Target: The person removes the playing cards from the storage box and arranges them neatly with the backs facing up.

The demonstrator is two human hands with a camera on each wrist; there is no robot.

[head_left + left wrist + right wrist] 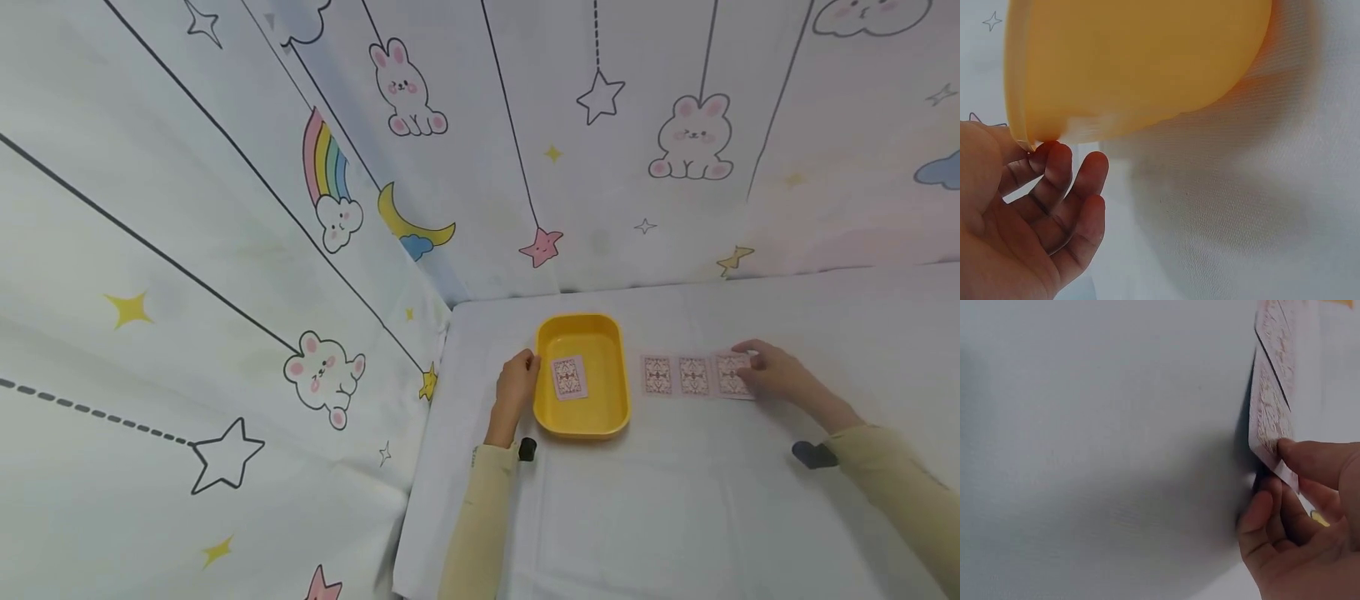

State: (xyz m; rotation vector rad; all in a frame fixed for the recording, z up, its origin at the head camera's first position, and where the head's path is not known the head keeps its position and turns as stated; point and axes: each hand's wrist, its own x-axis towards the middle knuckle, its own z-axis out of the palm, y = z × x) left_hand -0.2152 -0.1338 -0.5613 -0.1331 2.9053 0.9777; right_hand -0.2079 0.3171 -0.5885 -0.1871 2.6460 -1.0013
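Observation:
A yellow tray stands on the white table, with one red-patterned playing card lying face down inside it. My left hand pinches the tray's left rim between thumb and fingers; the left wrist view shows the yellow wall above the curled fingertips. Right of the tray, three face-down cards lie in a row: the nearest card, a middle card and the far right card. My right hand pinches that far right card, thumb on top and fingers beneath its edge.
The white tabletop spreads in front of the tray and cards. Behind and to the left hang white cloth walls printed with rabbits, stars and a rainbow. Dark wrist-worn pieces sit below each wrist.

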